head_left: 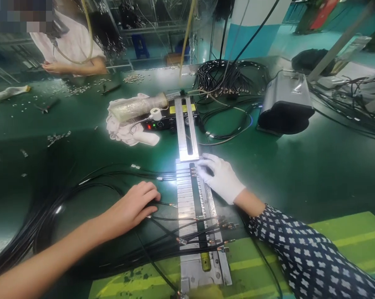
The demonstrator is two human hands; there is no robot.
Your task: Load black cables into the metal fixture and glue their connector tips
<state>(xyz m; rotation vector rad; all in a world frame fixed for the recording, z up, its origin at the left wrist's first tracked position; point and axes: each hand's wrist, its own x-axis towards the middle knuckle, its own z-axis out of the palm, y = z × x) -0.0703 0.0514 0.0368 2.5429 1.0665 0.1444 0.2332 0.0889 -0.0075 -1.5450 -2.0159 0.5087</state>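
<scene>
Green workbench mat (pixel 299 174) bears a long slotted metal jig (pixel 187 199), where the bare left hand (pixel 134 207) pinches one thin black cable (pixel 167 204) and the white-gloved right hand (pixel 220 176) lies open beside seated metal cable tips (pixel 193 170), best kept level.

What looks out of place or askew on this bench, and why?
Small metal parts lie scattered loose across the green table at left; nearer the camera, black cables cross the fixture slanted, not straight.

At the upper left of my view, a co-worker in white (pixel 72 41) sits by scattered metal bits (pixel 81 87). Top centre: a white cloth (pixel 122 133) and a black control box (pixel 167 121). Right: a grey machine (pixel 284 104).
</scene>
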